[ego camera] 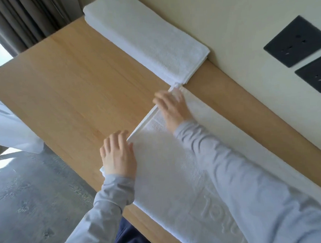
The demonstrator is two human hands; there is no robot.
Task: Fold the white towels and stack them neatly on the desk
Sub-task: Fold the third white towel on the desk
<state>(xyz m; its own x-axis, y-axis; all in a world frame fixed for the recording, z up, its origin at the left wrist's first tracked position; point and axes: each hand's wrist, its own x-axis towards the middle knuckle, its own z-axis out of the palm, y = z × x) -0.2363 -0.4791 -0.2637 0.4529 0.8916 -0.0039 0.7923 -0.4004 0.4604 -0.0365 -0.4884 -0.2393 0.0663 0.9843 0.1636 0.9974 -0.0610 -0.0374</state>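
Work surface: light wooden desk with a rounded corner [74, 74], set against a cream wall [224, 14] on the right.
Towel in hand: long white terry towel with an embossed pattern [170, 177], spread flat along the right part of the desk, running from the near edge toward the far end; its far hem shows as a thin raised band.
Finished stack: folded white towels [147, 37] lie at the far right of the desk, against the wall, edges roughly aligned; the stack's near corner lies just beside the spread towel's far corner.
Left hand [118, 155]: palm down, fingers extended and close together, pressing on the towel's left far corner; nothing clasped.
Right hand [173, 105]: palm down, fingers splayed flat over the towel's far hem near its right corner; pressing, not pinching as far as visible.
Sleeves: pale grey long sleeves [253, 181] cover both forearms.
Surroundings: black wall socket plates [297, 41] at right; grey curtain [24, 20] at far left; grey floor [29, 195] at near left.
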